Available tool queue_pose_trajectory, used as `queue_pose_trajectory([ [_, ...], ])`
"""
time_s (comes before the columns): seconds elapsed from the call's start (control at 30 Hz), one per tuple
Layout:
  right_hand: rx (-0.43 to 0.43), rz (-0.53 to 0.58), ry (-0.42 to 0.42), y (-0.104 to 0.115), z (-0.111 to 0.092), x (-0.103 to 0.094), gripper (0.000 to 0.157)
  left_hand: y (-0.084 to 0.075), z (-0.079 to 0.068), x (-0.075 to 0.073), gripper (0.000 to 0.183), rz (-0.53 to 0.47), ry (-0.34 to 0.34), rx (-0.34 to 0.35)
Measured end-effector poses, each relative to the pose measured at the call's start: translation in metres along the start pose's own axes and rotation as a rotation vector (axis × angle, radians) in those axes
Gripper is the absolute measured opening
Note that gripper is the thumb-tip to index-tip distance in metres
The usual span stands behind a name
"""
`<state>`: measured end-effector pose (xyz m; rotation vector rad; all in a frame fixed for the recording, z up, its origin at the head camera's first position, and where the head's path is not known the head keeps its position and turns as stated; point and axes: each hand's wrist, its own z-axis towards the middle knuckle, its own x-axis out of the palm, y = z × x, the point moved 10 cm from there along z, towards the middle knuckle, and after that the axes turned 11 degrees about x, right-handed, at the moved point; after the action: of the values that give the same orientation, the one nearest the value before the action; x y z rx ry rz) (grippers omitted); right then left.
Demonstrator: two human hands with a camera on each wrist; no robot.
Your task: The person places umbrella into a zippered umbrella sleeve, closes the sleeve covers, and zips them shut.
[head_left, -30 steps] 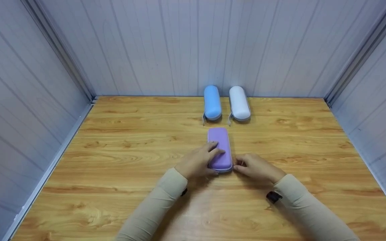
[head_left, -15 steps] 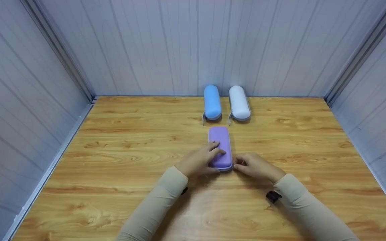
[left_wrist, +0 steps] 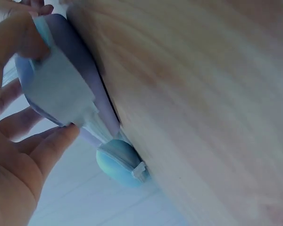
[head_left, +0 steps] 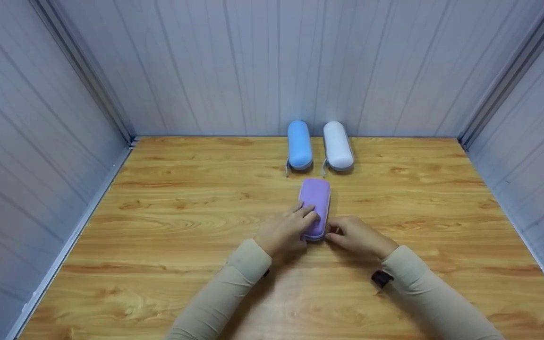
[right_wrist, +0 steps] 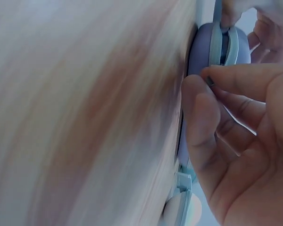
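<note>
A purple zippered hard case point(head_left: 317, 198) lies on the wooden table, its long side pointing away from me and slightly right. My left hand point(head_left: 284, 231) grips it from the left, fingers over the lid and thumb at the near end. At its near right corner, my right hand point(head_left: 359, 236) pinches a small dark-tipped zipper pull point(right_wrist: 210, 81) between thumb and index finger. The right wrist view shows a gap between the pale zipper edges at the near end. A grey fabric band point(left_wrist: 61, 87) shows on the case's left side in the left wrist view.
A light blue case point(head_left: 299, 144) and a white case point(head_left: 338, 145) lie side by side behind the purple one, each with a grey strap. Pale panel walls point(head_left: 234, 66) enclose the wooden table point(head_left: 168, 203) at the back and sides.
The purple case has shifted a little right and turned clockwise, its far end swinging right. My left hand has moved right with it, and my right hand slightly left.
</note>
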<state>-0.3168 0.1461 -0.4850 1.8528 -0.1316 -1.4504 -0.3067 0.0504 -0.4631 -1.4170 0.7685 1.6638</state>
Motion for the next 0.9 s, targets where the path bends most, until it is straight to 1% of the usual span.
queue_pose_trajectory([
  [0.17,0.000,-0.022,0.002,0.003,0.001,0.001,0.011,-0.006,-0.001,-0.007,0.057,0.069,-0.095,0.026],
  [0.27,0.009,-0.028,0.003,0.003,0.001,0.002,0.012,-0.008,-0.002,-0.009,0.055,0.107,-0.127,0.023],
  [0.4,0.013,-0.029,0.006,0.002,0.002,0.003,0.013,-0.011,-0.002,-0.009,0.051,0.170,-0.128,0.007],
  [0.57,0.009,-0.028,-0.003,0.001,0.002,0.003,0.014,-0.019,-0.001,-0.010,0.052,0.271,-0.121,-0.012],
  [0.7,0.011,-0.034,-0.016,0.000,0.000,0.001,0.012,-0.024,-0.001,-0.014,0.054,0.292,-0.127,-0.006],
  [0.9,0.048,-0.023,-0.012,-0.003,-0.002,-0.001,0.011,-0.029,0.000,-0.017,0.041,0.318,-0.141,0.018],
])
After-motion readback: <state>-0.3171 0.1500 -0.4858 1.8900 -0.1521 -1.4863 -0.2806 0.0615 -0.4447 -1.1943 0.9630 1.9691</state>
